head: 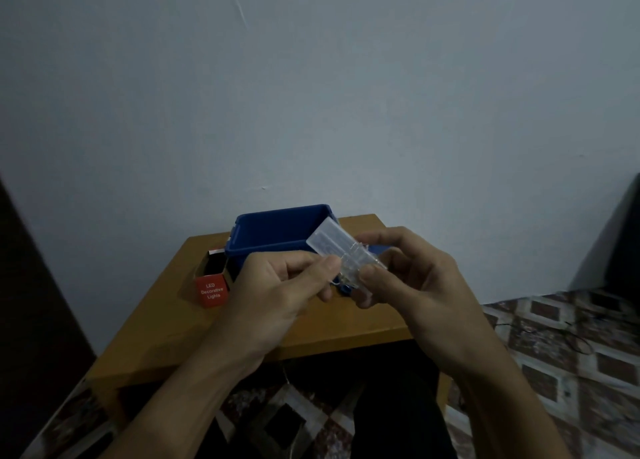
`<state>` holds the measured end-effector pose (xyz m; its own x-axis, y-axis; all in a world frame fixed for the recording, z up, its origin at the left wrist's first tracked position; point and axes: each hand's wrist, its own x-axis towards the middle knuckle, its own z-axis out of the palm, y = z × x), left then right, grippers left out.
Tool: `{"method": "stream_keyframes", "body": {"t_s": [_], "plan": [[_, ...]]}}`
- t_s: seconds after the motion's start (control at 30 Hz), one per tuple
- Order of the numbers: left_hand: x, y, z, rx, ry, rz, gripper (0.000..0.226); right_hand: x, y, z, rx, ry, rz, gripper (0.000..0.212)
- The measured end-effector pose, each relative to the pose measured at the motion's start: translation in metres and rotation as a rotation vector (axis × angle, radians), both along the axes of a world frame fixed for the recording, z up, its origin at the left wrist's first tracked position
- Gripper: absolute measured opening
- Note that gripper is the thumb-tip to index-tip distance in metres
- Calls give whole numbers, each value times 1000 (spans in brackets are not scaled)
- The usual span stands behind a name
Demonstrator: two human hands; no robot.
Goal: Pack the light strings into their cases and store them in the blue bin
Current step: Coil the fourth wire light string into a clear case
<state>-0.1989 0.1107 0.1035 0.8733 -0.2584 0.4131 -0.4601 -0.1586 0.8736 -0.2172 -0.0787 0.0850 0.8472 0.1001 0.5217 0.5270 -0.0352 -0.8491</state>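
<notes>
Your two hands meet above the wooden surface [346, 323], in front of the blue bin [277, 231]. Your right hand [412, 278] pinches the clear battery pack [329, 242] with thin wire of the light string [353, 262] wound around it; your left hand [280, 285] closes its grip on the wire at the pack's near end. Left of the bin, touching it, stands the open red case [210, 285] marked "LED Decorative Lights".
</notes>
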Motion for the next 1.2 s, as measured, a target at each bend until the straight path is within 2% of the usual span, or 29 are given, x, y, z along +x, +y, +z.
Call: {"method": "stream_keyframes", "body": {"t_s": [0.23, 0.5, 0.63, 0.87, 1.2], "plan": [[-3, 0, 6, 32, 6, -15, 23, -1, 1, 0, 13, 4, 19, 18], [-5, 2, 6, 82, 33, 31, 35, 0, 4, -2, 22, -4, -38, 18], [-8, 1, 7, 64, 143, 29, 20, 1, 2, -2, 41, 3, -64, 19], [-15, 7, 8, 68, 193, 46, 18, 3, -6, -1, 109, -20, -118, 19], [-26, 14, 23, 291, -34, 31, 23, 7, -7, -4, 42, -24, -196, 20]]}}
